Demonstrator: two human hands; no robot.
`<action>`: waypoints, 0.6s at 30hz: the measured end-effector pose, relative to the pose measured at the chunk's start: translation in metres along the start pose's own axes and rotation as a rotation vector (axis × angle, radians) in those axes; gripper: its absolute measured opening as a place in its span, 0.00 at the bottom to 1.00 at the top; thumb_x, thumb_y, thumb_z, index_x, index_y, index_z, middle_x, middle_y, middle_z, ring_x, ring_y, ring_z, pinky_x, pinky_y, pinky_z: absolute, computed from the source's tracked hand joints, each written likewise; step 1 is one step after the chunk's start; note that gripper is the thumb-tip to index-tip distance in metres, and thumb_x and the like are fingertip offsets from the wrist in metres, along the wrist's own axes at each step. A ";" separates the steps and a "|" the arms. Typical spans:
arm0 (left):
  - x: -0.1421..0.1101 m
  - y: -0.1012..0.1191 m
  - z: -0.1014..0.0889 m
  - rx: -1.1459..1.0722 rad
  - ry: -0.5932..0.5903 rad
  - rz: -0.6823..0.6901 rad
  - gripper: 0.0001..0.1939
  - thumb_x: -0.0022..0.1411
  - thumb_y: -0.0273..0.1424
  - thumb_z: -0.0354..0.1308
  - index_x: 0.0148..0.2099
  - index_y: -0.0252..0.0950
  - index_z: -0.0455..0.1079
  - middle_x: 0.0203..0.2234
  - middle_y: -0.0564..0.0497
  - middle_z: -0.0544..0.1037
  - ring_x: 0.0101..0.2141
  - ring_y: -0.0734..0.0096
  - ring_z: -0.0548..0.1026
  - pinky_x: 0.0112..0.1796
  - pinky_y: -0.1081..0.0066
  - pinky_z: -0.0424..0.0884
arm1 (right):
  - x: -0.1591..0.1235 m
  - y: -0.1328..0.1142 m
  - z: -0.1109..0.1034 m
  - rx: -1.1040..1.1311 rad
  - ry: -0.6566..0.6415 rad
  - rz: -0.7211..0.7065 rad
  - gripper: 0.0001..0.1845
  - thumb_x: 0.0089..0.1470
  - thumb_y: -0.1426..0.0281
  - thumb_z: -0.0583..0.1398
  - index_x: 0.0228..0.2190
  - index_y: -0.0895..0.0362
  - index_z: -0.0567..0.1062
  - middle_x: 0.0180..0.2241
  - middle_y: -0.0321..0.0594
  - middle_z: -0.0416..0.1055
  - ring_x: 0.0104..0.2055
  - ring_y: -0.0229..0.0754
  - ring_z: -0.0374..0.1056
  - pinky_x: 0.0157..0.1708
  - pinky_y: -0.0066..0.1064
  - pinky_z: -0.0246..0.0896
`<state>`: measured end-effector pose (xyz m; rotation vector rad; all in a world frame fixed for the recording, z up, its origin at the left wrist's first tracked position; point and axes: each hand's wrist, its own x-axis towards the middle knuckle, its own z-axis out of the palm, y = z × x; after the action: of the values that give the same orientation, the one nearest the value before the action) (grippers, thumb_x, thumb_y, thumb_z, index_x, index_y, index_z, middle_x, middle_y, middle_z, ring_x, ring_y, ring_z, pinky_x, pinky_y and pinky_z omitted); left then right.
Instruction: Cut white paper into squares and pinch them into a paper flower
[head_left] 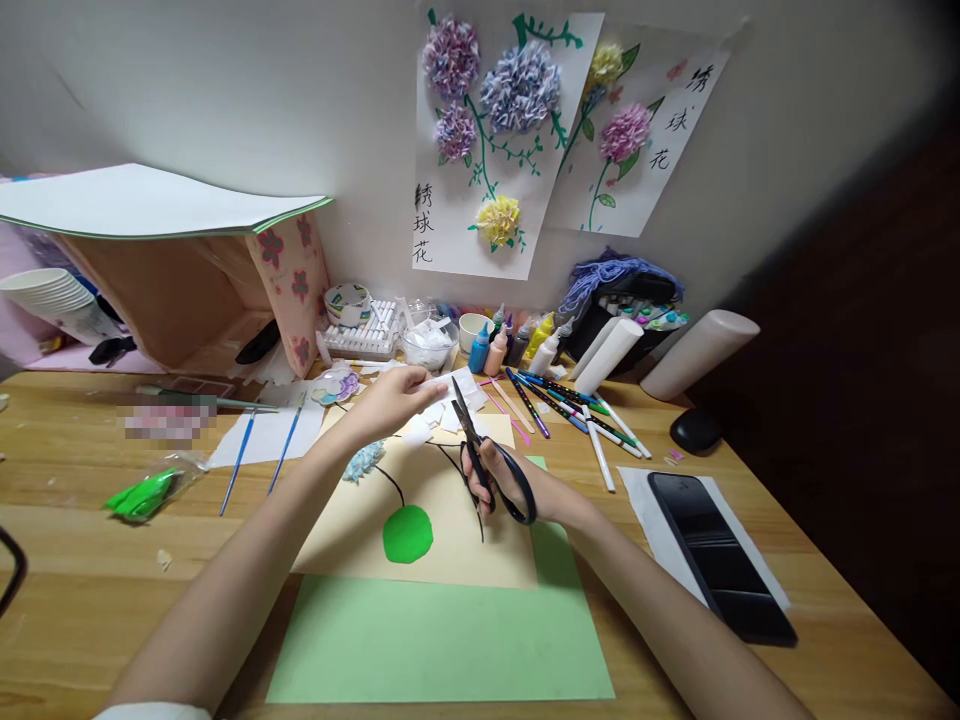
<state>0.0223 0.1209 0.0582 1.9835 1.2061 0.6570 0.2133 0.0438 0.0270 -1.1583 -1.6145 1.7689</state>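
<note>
My left hand pinches a piece of white paper between thumb and fingers, above the far part of a cream sheet. My right hand has its fingers through the handles of black scissors. The blades point up, slightly parted, close to the white paper; whether they touch it I cannot tell. On the cream sheet lie a flat green round piece, a ruffled light-blue cluster and dark curved lines. White paper scraps lie near my left hand. Under the cream sheet is a green sheet.
Paint bottles, a bowl of white scraps and scattered pens stand or lie behind. A phone and mouse are right; brushes and a green packet left. Flower pictures hang on the wall.
</note>
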 end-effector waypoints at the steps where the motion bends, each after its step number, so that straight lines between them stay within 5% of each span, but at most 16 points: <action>1: 0.000 0.000 0.000 -0.002 -0.004 -0.001 0.20 0.59 0.46 0.50 0.24 0.36 0.57 0.18 0.57 0.59 0.21 0.77 0.57 0.23 0.74 0.50 | 0.001 0.001 0.000 0.009 0.001 0.001 0.39 0.38 0.32 0.45 0.28 0.56 0.60 0.16 0.27 0.56 0.17 0.32 0.57 0.21 0.27 0.59; 18: 0.003 -0.006 -0.003 -0.050 -0.005 0.006 0.20 0.58 0.47 0.50 0.25 0.35 0.60 0.19 0.56 0.59 0.21 0.76 0.57 0.23 0.74 0.51 | 0.007 0.013 -0.006 -0.095 0.099 -0.078 0.32 0.45 0.38 0.49 0.28 0.55 0.59 0.16 0.25 0.52 0.13 0.30 0.52 0.12 0.24 0.56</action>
<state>0.0184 0.1262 0.0554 1.9463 1.1704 0.6786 0.2171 0.0498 0.0129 -1.1891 -1.6765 1.5765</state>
